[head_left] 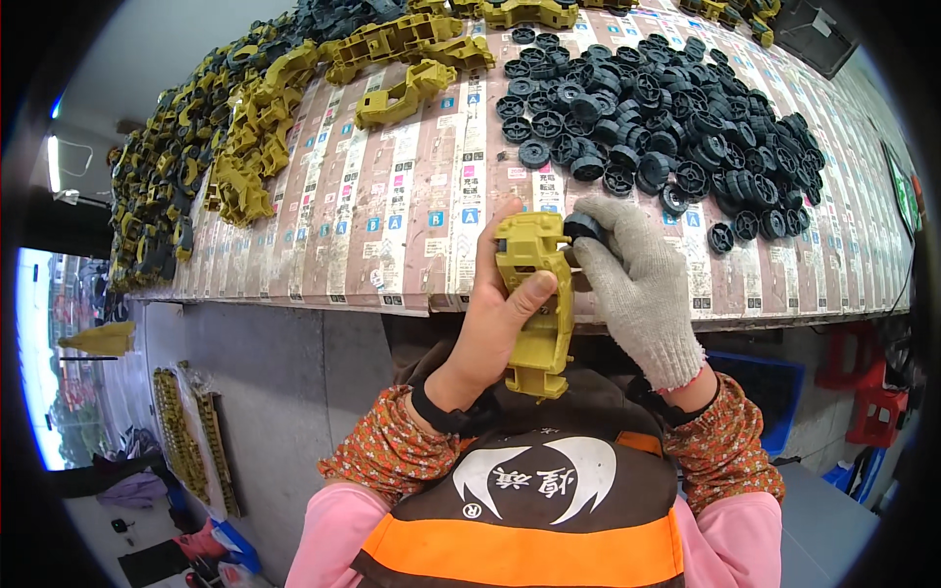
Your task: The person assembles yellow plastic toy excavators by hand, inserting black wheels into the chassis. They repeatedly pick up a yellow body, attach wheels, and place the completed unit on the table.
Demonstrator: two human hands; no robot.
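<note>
A yellow plastic toy vehicle chassis [537,338] is upright in my bare left hand [498,318], whose thumb presses across its front. My right hand [639,284], in a grey knit glove, grips a small black wheel [585,228] at the upper right side of the chassis. The wheel sits against or very close to a peg there; whether it is on the peg I cannot tell. Both hands are just above the front edge of the table [392,235]. Beyond them spreads a large heap of loose black wheels [676,122].
Loose yellow chassis [407,93] lie at the back of the table, with more [245,176] at the left. Farther left is a pile of yellow chassis with black wheels [162,186]. Red plastic stools [875,412] and a blue tray [760,397] stand below at the right.
</note>
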